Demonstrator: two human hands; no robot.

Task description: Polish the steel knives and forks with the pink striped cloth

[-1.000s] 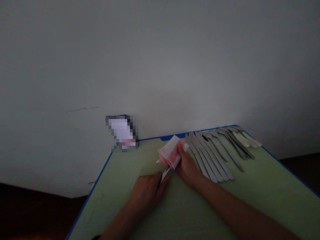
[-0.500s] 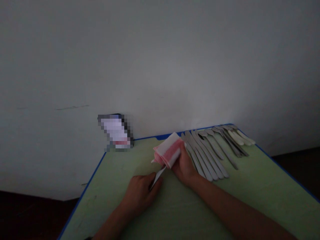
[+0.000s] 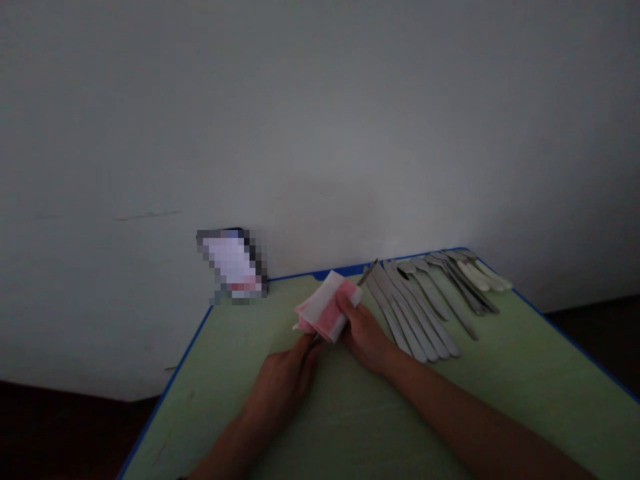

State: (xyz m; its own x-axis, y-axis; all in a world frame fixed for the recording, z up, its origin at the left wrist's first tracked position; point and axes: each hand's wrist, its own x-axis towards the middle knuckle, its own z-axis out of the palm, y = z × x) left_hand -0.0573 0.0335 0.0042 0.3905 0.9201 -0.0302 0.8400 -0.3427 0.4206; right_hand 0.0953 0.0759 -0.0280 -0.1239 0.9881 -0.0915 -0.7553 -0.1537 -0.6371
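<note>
My left hand [image 3: 285, 380] is closed on the handle end of a metal knife [image 3: 369, 272], whose tip sticks out beyond the cloth. Folded around the middle of the knife is a pink and white cloth [image 3: 323, 308]. My right hand [image 3: 367, 333] grips this cloth from the right, thumb on top, pressing it about the metal. Both hands are above the green tabletop. Just right of my right hand lies a row of table knives [image 3: 417, 327], handles toward me. Most of the held knife is hidden by the cloth and fingers.
Past the knives lie spoons [image 3: 445, 297], then several forks [image 3: 463, 287] and white-handled cutlery [image 3: 483, 275] near the right edge. A phone with a blurred screen [image 3: 233, 263] leans on the wall at the back left. The green table [image 3: 210, 373] has a blue rim.
The cloth and my right hand have slid down the knife toward my left hand, so the tip now shows at the far end and less of the handle is visible.
</note>
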